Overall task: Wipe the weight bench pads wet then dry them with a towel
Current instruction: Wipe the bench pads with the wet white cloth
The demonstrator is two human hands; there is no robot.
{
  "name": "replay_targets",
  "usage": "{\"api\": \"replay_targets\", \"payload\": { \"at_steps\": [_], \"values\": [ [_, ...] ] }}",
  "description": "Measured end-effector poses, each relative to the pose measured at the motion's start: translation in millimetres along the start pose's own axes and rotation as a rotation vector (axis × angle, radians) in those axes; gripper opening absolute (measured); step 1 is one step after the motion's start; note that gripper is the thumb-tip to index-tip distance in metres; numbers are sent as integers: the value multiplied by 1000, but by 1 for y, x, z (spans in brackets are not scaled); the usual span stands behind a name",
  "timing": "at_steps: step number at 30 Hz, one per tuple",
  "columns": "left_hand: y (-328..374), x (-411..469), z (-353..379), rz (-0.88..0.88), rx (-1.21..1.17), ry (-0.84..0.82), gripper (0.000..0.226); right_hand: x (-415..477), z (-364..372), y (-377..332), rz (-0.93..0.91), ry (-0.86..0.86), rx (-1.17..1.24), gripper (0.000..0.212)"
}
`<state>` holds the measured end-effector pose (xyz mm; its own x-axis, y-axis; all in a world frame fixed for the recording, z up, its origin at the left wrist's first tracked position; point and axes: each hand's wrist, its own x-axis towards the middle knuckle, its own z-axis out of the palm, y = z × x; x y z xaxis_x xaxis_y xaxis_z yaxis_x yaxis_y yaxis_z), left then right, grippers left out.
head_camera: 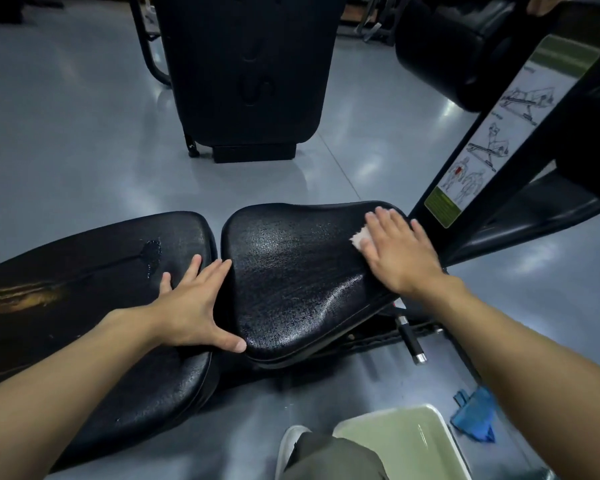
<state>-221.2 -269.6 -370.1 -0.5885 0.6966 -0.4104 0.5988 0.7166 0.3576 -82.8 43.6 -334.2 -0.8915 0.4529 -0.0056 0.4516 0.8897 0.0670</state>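
The right hand [400, 251] lies flat, fingers straight, pressing a pale cloth [360, 237] on the far right corner of the seat pad [291, 271]. The left hand [194, 306], fingers spread, rests at its left edge, gripping nothing.

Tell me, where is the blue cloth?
In the head view, the blue cloth lies crumpled on the floor at the lower right, just right of the green tub.

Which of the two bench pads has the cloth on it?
The seat pad on the right: the right hand presses a pale cloth onto its far end. The longer left pad shows a water streak, no cloth.
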Motion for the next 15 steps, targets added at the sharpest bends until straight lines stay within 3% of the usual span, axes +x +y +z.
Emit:
{"api": "replay_targets", "payload": {
  "at_steps": [7,15],
  "values": [
    [-1,1,0,6,-15,-8,155,-7,10,-22,128,48,7,64],
    [0,0,-2,10,-22,8,147,-46,30,-126,-156,105,36,74]
  ]
}}
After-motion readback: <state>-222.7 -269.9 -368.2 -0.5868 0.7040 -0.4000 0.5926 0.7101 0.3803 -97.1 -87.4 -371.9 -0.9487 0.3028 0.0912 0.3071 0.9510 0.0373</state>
